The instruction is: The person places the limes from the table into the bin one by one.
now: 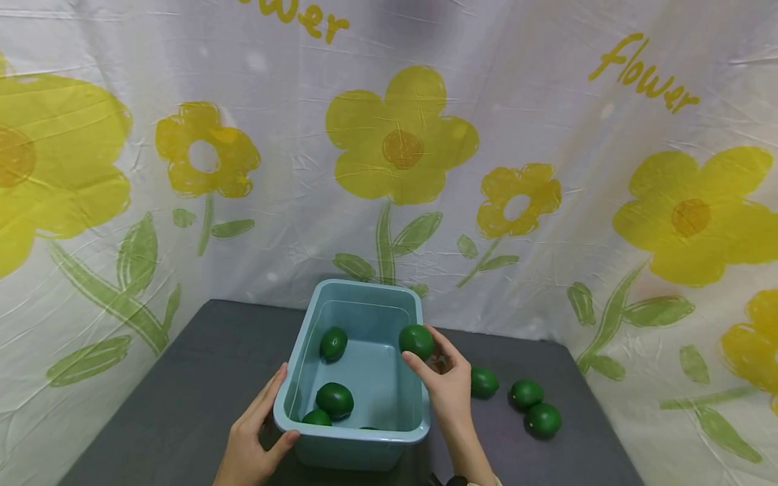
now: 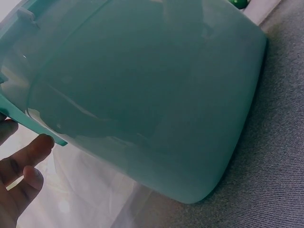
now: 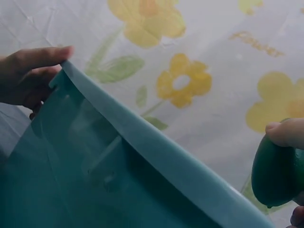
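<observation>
A light blue plastic tub stands on the dark table in the head view. My left hand holds its near left corner, thumb at the front rim and fingers along the left side. Between thumb and fingertips, my right hand grips a green lime over the tub's right rim. That lime also shows beside the rim in the right wrist view. Inside the tub lie several limes, one lime toward the back left and another lime near the front; the front wall partly hides others.
Right of the tub, one lime lies beside my right hand. Two more limes touch each other farther right. A flower-printed curtain hangs behind and along both sides of the dark grey table.
</observation>
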The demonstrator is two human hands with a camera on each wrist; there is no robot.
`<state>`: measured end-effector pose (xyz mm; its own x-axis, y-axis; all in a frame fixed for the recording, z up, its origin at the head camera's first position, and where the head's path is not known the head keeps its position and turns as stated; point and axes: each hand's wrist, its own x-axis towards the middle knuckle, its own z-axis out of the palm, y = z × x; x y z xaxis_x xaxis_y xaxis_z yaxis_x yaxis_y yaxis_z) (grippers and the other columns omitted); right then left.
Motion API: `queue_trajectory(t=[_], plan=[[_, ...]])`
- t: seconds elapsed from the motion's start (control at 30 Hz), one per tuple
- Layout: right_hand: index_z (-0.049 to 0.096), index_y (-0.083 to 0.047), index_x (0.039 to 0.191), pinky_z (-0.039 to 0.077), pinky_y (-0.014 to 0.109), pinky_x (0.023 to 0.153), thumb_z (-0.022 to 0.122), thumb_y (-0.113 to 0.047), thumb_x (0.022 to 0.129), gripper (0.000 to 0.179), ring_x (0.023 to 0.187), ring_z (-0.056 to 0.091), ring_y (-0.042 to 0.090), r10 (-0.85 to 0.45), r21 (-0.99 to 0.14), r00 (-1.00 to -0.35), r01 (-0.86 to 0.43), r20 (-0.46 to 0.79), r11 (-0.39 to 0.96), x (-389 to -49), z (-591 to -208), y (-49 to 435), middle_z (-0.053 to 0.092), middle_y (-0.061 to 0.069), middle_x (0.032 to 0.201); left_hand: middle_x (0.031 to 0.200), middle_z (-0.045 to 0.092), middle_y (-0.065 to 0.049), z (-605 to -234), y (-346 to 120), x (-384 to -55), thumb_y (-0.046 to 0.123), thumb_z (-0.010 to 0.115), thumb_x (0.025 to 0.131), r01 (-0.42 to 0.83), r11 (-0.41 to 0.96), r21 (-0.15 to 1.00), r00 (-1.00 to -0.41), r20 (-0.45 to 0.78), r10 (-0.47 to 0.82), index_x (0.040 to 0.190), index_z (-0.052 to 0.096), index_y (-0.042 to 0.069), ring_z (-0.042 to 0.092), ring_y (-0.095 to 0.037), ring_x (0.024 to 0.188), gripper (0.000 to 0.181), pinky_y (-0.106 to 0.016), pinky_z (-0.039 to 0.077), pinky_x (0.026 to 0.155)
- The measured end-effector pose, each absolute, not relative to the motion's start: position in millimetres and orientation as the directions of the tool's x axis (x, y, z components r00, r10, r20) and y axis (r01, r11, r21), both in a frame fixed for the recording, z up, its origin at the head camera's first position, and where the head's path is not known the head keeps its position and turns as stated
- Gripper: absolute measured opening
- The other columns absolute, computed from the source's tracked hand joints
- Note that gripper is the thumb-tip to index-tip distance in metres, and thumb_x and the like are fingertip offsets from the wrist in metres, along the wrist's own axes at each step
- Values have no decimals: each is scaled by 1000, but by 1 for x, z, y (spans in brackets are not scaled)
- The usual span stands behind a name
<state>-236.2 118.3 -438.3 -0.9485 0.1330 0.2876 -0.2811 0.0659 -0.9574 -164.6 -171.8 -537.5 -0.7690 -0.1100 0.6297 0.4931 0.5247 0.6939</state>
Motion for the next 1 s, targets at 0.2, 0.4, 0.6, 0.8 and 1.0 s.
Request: queue_trajectory(t=[0.2, 0.4, 0.6, 0.8, 1.0], plan=[[74, -16, 136, 38, 22, 60, 91, -13, 85, 54, 61, 33, 8, 91, -946, -944, -308, 317, 97, -241, -437, 112, 54, 9, 93, 159, 53, -3, -536, -171, -166, 15, 86, 85, 486, 522, 701, -774, 623, -115, 162, 47, 19, 47, -7, 72, 87, -25, 38, 58], [73, -16, 138, 31, 24, 58, 92, -16, 84, 57, 60, 25, 9, 64, -938, -944, -309, 322, 158, -244, -439, 108, 45, 12, 90, 160, 52, 0, -536, -171, -165, 14, 87, 84, 489, 527, 695, -769, 629, -115, 162, 47, 18, 48, -6, 74, 87, -24, 38, 58], [73, -14, 137, 29, 25, 60, 92, -18, 85, 56, 63, 24, 11, 43, -929, -945, -309, 324, 204, -245, -439, 107, 43, 11, 90, 158, 54, -5, -535, -170, -163, 14, 87, 84, 425, 556, 715, -800, 584, -139, 162, 47, 22, 51, -3, 84, 88, -23, 41, 58], [75, -20, 135, 28, 25, 58, 91, -17, 86, 51, 60, 21, 9, 46, -916, -934, -337, 355, 217, -245, -440, 108, 41, 6, 90, 157, 55, -11, -534, -170, -163, 15, 87, 84, 423, 553, 717, -804, 579, -136, 162, 48, 21, 52, -3, 85, 88, -24, 42, 58], [76, -18, 133, 28, 25, 57, 90, -16, 86, 49, 61, 21, 8, 71, -900, -917, -368, 393, 236, -245, -441, 109, 43, 3, 87, 158, 54, -4, -535, -170, -163, 14, 87, 84, 441, 548, 711, -794, 593, -131, 162, 48, 20, 49, -3, 77, 87, -23, 40, 57]])
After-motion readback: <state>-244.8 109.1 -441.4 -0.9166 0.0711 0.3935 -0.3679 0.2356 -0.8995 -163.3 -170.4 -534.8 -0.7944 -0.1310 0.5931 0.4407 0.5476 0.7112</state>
